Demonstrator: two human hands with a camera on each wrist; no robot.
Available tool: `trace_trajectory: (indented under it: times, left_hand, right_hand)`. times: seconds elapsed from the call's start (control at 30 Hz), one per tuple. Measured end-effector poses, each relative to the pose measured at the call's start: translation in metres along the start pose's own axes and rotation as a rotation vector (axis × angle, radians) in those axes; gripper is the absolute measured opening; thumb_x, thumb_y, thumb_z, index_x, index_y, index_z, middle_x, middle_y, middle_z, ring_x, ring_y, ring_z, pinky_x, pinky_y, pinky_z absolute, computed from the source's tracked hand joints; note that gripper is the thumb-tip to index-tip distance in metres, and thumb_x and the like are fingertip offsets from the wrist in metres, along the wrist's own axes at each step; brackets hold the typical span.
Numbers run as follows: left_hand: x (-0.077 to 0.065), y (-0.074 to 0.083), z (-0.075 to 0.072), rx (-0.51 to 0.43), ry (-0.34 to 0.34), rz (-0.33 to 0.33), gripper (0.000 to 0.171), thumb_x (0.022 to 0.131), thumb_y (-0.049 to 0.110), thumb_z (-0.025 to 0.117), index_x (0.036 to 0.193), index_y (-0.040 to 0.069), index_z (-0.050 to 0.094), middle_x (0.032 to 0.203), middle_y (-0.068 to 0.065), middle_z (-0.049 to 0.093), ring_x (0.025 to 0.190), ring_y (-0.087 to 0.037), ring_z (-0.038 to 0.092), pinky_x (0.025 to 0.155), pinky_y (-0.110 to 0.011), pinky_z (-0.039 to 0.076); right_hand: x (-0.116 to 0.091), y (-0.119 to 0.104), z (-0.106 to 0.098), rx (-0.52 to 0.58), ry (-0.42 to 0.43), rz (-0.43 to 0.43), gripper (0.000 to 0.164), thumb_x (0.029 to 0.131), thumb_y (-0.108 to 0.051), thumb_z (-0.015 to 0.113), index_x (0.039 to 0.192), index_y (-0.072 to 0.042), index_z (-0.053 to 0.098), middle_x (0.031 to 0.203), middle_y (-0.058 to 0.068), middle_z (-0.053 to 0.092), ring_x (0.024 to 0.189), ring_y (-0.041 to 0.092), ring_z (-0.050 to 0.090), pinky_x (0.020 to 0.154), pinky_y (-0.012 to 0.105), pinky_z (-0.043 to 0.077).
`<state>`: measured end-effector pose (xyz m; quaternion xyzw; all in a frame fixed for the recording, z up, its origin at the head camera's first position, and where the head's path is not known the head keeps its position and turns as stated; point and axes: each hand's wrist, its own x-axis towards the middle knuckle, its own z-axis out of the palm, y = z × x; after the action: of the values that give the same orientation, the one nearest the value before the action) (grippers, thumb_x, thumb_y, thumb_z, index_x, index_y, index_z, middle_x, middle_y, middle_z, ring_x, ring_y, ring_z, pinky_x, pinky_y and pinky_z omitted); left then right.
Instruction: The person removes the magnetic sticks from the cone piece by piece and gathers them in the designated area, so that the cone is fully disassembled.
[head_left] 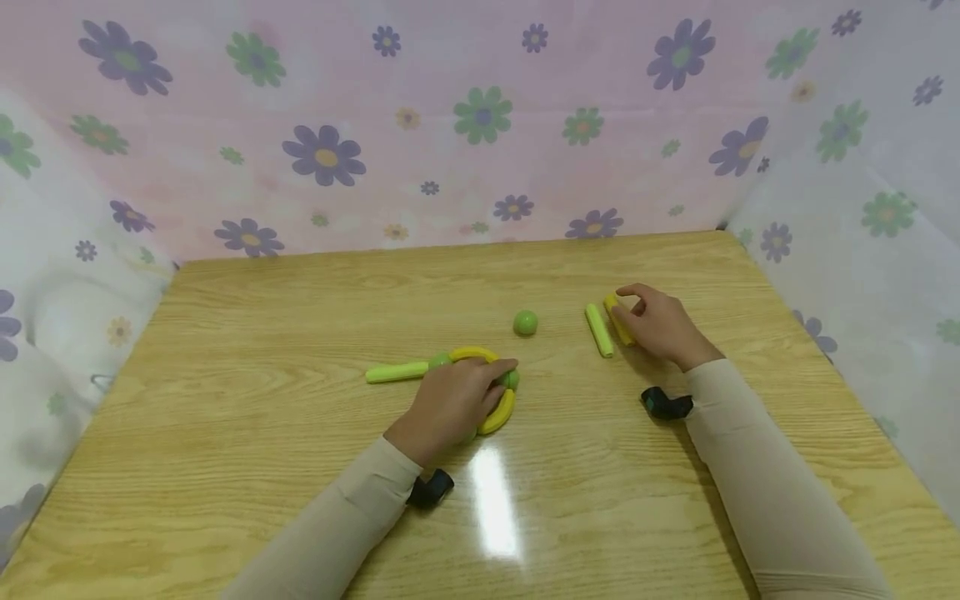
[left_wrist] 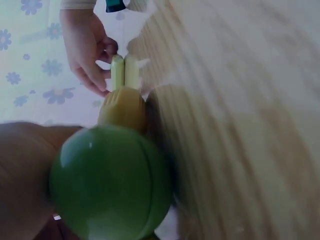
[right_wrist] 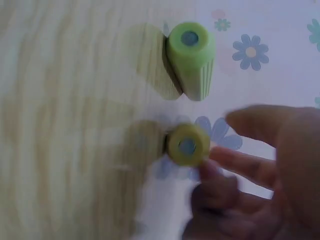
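Note:
My left hand [head_left: 453,400] grips a ring of curved yellow rods [head_left: 497,414] joined by green balls [head_left: 440,361], lying on the table. A straight light-green rod [head_left: 396,372] sticks out from its left side. One green ball [left_wrist: 110,182] fills the front of the left wrist view, and my palm hides part of the ring. At the right, my right hand [head_left: 660,325] is over a yellow rod [right_wrist: 187,145]. A fingertip touches that rod's side while the thumb stands apart. Alongside lies a loose light-green rod [head_left: 599,330]; both rods have grey discs in their ends.
A loose green ball [head_left: 526,322] sits between the ring and the two rods. The wooden table [head_left: 300,308] meets a flowered cloth [head_left: 420,167] at the back and sides. Black wrist devices [head_left: 666,405] hang beneath both forearms.

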<state>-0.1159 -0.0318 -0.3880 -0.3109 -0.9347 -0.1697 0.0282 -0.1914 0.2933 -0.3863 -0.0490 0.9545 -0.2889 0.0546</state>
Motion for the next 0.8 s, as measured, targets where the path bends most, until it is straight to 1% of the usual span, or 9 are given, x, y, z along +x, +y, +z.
trace_trajectory:
  times: [0.1,0.2,0.3,0.37,0.43,0.5,0.57,0.63,0.8]
  left_hand:
    - [-0.001,-0.003,-0.003,0.053,0.055,0.020,0.035,0.100,0.025,0.062,0.134,0.018,0.065,0.089,0.001,0.073,0.051,-0.005,0.037,0.043,-0.018,0.027]
    - [-0.004,-0.007,-0.009,0.098,0.147,0.017,0.033,0.098,0.025,0.064,0.129,0.017,0.068,0.086,0.000,0.072,0.048,-0.003,0.038,0.040,-0.016,0.025]
    - [-0.007,-0.011,-0.019,0.123,0.223,-0.025,0.030,0.096,0.024,0.067,0.124,0.015,0.070,0.085,-0.003,0.071,0.044,-0.004,0.039,0.038,-0.016,0.024]
    - [-0.010,-0.015,-0.026,0.142,0.233,-0.073,0.032,0.095,0.026,0.069,0.124,0.013,0.069,0.082,-0.004,0.071,0.042,-0.005,0.037,0.038,-0.018,0.023]
    - [-0.015,-0.018,-0.033,0.167,0.180,-0.136,0.037,0.095,0.030,0.069,0.128,0.013,0.066,0.074,-0.003,0.068,0.040,-0.007,0.033,0.038,-0.020,0.021]
    - [-0.020,-0.023,-0.037,0.195,0.086,-0.206,0.045,0.096,0.037,0.067,0.133,0.013,0.061,0.064,0.000,0.062,0.040,-0.009,0.031,0.038,-0.022,0.020]
    - [-0.025,-0.027,-0.040,0.204,-0.019,-0.270,0.052,0.096,0.043,0.065,0.138,0.014,0.056,0.057,0.002,0.054,0.042,-0.011,0.035,0.039,-0.024,0.023]
    - [-0.028,-0.031,-0.041,0.201,-0.090,-0.309,0.054,0.096,0.047,0.063,0.139,0.014,0.055,0.056,0.003,0.052,0.044,-0.013,0.041,0.040,-0.026,0.027]
    - [-0.030,-0.036,-0.039,0.148,-0.127,-0.321,0.046,0.096,0.044,0.065,0.129,0.013,0.060,0.064,0.001,0.057,0.052,-0.015,0.050,0.043,-0.028,0.035]
  right_hand:
    - [-0.003,-0.009,0.003,-0.014,0.135,-0.051,0.043,0.105,-0.029,0.049,0.139,-0.002,0.054,0.090,0.016,0.061,0.046,0.016,0.043,0.046,0.031,0.038]
    - [-0.007,-0.026,0.006,-0.002,0.241,-0.101,0.036,0.103,-0.024,0.051,0.131,-0.003,0.061,0.080,0.011,0.056,0.043,0.016,0.036,0.042,0.029,0.032]
    - [-0.012,-0.045,0.010,0.004,0.271,-0.171,0.033,0.103,-0.023,0.051,0.126,-0.004,0.064,0.077,0.008,0.055,0.048,0.017,0.040,0.044,0.029,0.034]
    - [-0.017,-0.057,0.016,0.011,0.253,-0.220,0.031,0.103,-0.022,0.052,0.125,-0.004,0.065,0.079,0.008,0.057,0.054,0.018,0.046,0.049,0.031,0.038]
    - [-0.023,-0.068,0.024,0.004,0.215,-0.275,0.030,0.103,-0.020,0.052,0.124,-0.004,0.065,0.083,0.007,0.060,0.061,0.017,0.050,0.055,0.031,0.043]
    - [-0.030,-0.078,0.033,-0.002,0.174,-0.329,0.028,0.102,-0.017,0.054,0.124,-0.004,0.066,0.087,0.008,0.063,0.065,0.016,0.054,0.059,0.031,0.046]
    - [-0.035,-0.089,0.043,-0.008,0.129,-0.377,0.028,0.101,-0.016,0.057,0.124,-0.004,0.066,0.092,0.007,0.065,0.069,0.014,0.056,0.063,0.030,0.049]
    - [-0.039,-0.097,0.053,-0.008,0.078,-0.413,0.030,0.099,-0.015,0.060,0.127,-0.004,0.065,0.098,0.008,0.065,0.074,0.013,0.059,0.064,0.028,0.051]
    - [-0.046,-0.111,0.072,0.007,-0.075,-0.441,0.039,0.099,-0.015,0.063,0.136,-0.005,0.060,0.116,0.013,0.063,0.087,0.014,0.064,0.068,0.022,0.053]
